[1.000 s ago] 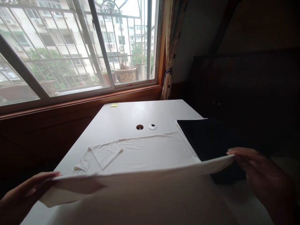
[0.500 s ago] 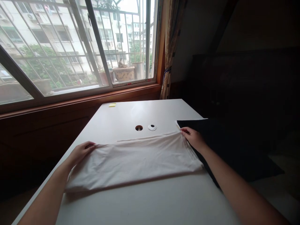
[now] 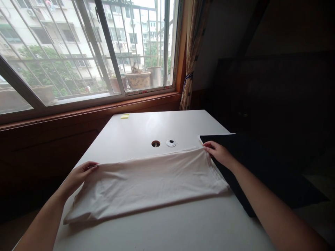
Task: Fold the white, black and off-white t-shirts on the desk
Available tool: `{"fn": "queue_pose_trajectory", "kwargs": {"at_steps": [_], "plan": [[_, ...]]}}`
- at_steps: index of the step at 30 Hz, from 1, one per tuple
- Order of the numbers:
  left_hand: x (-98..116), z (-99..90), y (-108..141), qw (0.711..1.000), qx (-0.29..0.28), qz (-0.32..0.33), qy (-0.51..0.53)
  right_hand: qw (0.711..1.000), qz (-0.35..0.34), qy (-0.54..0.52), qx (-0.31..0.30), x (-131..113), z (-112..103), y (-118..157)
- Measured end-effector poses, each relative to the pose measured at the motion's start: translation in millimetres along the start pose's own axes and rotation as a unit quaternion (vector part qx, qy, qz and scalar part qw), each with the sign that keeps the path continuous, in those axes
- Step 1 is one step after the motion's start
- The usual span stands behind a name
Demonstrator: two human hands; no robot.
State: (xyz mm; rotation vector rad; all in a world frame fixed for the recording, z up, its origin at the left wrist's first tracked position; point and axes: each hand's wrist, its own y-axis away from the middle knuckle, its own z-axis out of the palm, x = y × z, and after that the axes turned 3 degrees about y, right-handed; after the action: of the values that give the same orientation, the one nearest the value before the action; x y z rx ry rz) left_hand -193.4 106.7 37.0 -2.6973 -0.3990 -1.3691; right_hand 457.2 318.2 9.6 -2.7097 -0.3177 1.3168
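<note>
A pale, whitish folded cloth point(image 3: 149, 184) stretches across the white table point(image 3: 167, 226), its long far edge running between my hands. My left hand point(image 3: 82, 174) pinches the far left corner between thumb and fingers. At the far right corner, my right hand point(image 3: 218, 152) grips the fabric in a similar pinch. Soft creases run through the cloth, and several layers show at its right end. Whether it is a garment or a plain sheet, I cannot tell. Beside and under my right forearm lies a dark cloth point(image 3: 251, 164) with a thin white edge.
Beyond the cloth, the tabletop has a round hole point(image 3: 155, 144) and a white round cap point(image 3: 171, 143). A yellow sticky note point(image 3: 125, 116) lies near the far left corner. Past the table stand a barred window point(image 3: 78, 52) and a tied curtain point(image 3: 188, 73).
My left hand has moved left and slightly nearer, drawing the cloth's left end outward. The cloth looks longer and smoother. My right hand keeps its hold at the right corner.
</note>
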Motion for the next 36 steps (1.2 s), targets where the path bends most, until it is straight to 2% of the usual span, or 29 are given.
{"fn": "queue_pose_trajectory", "kwargs": {"at_steps": [3, 5, 10, 15, 18, 22, 26, 30, 36], "plan": [[-4.9, -2.1, -2.3, 0.999, -0.042, -0.005, -0.017, 0.999, 0.0, 0.008, -0.033, -1.9, -0.5, 1.2], [-6.0, -2.3, -2.9, 0.999, -0.04, -0.006, -0.031, 0.999, -0.005, 0.008, -0.035, -5.3, -0.4, 2.1], [-1.5, -3.2, 0.5, 0.999, -0.019, -0.005, -0.028, 1.0, -0.025, -0.006, 0.006, -18.0, -3.7, 0.8], [-1.1, -3.9, 3.2, 0.999, -0.032, -0.01, 0.021, 0.998, -0.018, -0.046, 0.025, -31.5, -11.3, -6.1], [-4.7, -2.5, 1.9, 0.999, -0.03, -0.015, 0.008, 0.998, -0.022, -0.038, 0.041, -31.7, -10.5, -15.2], [-5.3, 1.5, -2.0, 0.999, -0.011, -0.016, -0.026, 0.998, -0.023, 0.043, 0.051, -21.7, 1.8, -30.3], [0.7, 6.0, -4.9, 0.991, 0.014, -0.001, -0.135, 0.986, -0.044, 0.158, 0.032, -11.9, 21.6, -37.4], [2.6, 8.5, -8.9, 0.975, 0.028, 0.051, -0.214, 0.981, -0.053, 0.185, 0.025, -6.2, 38.5, -36.9], [3.9, 22.7, -27.5, 0.96, 0.003, 0.12, -0.254, 0.976, -0.028, 0.212, 0.036, -1.3, 49.6, -38.3]]}}
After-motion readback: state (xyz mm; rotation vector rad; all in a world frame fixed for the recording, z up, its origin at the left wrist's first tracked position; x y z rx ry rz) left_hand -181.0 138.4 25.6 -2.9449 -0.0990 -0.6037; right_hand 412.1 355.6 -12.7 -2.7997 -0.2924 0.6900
